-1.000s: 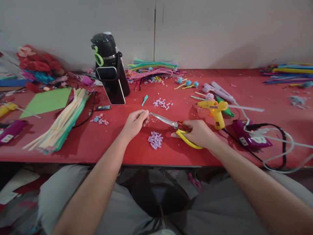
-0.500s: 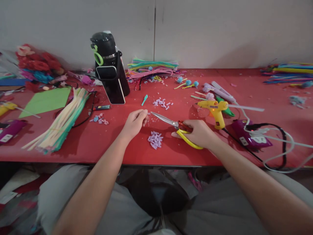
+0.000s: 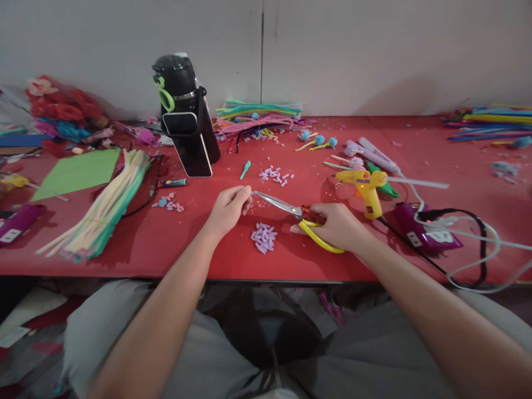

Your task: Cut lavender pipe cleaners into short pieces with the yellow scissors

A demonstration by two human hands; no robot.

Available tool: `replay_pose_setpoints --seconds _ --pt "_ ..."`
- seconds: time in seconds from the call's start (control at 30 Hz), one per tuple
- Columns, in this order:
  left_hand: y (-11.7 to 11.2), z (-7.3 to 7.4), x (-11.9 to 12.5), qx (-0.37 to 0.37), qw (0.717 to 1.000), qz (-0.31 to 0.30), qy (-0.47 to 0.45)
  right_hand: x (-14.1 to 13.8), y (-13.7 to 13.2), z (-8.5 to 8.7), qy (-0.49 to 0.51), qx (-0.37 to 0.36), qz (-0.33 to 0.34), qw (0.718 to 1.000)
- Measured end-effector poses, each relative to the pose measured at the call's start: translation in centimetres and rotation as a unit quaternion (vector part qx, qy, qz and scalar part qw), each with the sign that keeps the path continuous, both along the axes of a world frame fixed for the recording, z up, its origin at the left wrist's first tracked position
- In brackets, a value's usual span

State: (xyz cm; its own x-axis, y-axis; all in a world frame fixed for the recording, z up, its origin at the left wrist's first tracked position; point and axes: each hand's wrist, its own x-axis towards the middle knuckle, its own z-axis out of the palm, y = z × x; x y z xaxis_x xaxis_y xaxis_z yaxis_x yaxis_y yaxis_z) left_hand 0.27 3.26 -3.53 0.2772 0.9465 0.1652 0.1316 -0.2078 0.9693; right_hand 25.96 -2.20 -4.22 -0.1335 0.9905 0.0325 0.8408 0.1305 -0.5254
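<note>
Watching the head cam feed rn. Right hand [image 3: 338, 226] is gripping the scissors [image 3: 291, 209], fingers wrapped tight thru the glossy yellow plastic loops w/ a red bit at the pivot. The thin shiny metal blades are pointing left and look nearly together. Left hand [image 3: 228, 208] is sitting right at the blade tips, thumb & fingertips pinched together; whatever's between them is too small to make out, tbh.

Scissors are hovering low over the front-middle of the red table [image 3: 233, 260], just behind a lil pile of lilac fuzzy cut bits [image 3: 263, 237], short stubby pieces. A yellow glue gun [image 3: 366, 185] is standing upright just past the right hand. A long bundle of fuzzy cream/teal pipe cleaners [image 3: 103, 208] is lying well off to the left, next to a flat green paper sheet [image 3: 81, 172].
</note>
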Motion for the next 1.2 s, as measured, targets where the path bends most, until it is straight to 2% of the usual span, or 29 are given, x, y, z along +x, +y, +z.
replay_pose_setpoints --seconds 0.3,0.5,1.2 --pt "0.12 -0.08 -0.07 -0.024 1.000 -0.007 -0.017 -0.14 0.19 -0.11 -0.009 0.016 -0.001 1.000" --pt "0.13 -0.08 -0.04 -0.032 0.999 -0.003 -0.030 0.09 0.05 -0.08 0.018 -0.012 -0.004 1.000" --pt "0.39 -0.39 -0.26 -0.012 0.999 -0.015 -0.028 -0.15 0.17 -0.05 -0.007 0.017 0.000 1.000"
